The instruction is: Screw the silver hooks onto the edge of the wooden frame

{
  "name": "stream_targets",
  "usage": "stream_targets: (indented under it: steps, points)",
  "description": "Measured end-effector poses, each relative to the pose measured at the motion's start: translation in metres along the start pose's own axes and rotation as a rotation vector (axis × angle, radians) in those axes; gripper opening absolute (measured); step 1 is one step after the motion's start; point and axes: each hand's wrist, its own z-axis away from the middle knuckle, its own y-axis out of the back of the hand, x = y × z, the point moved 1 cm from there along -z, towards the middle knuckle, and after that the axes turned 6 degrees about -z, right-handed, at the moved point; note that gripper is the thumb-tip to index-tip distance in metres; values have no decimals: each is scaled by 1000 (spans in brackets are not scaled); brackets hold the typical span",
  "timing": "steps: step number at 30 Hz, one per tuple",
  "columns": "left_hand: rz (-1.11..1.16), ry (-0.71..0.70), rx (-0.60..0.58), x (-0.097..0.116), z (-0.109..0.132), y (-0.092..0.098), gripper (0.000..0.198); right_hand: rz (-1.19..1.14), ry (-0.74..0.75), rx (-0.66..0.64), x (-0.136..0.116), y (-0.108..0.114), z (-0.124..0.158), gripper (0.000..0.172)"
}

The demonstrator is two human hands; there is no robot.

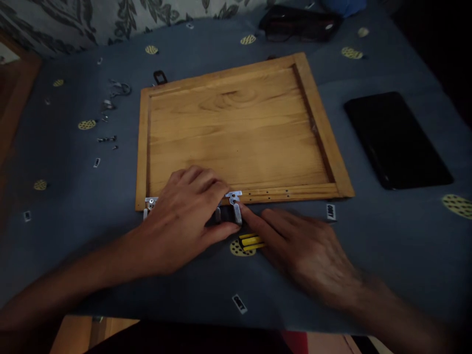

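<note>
A wooden panel [232, 128] with a raised frame lies on the blue patterned cloth. At its near edge, my left hand [188, 216] is closed round a silvery metal bracket [234, 197] with a dark part beside it, thumb below and fingers above. Left of that hand, a second metal bracket [151, 202] with screws sits at the panel's corner. My right hand [306, 250] has its index fingertip against the first bracket's right side, its other fingers curled. From beneath it sticks out a yellow-and-black tool handle [251, 241]; the rest is hidden.
Small screws [106, 139] and metal pieces [120, 88] lie left of the panel. A dark metal loop [160, 77] is at its far edge. On the right rests a black tablet-like slab [398, 140]; behind, a dark case with glasses [300, 24].
</note>
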Motion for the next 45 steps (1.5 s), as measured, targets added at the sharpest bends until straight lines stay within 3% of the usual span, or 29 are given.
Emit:
stream_targets:
  steps: [13,24,45]
  points:
    - [-75,-32,55,4,-3,-7,34,-10,5,38,-2,2,-4,37]
    - [-27,-47,50,2,-3,-7,28,-23,-10,28,-2,1,-2,35]
    - [-37,-37,41,2,-2,-7,26,-56,-88,133,-2,4,-1,34]
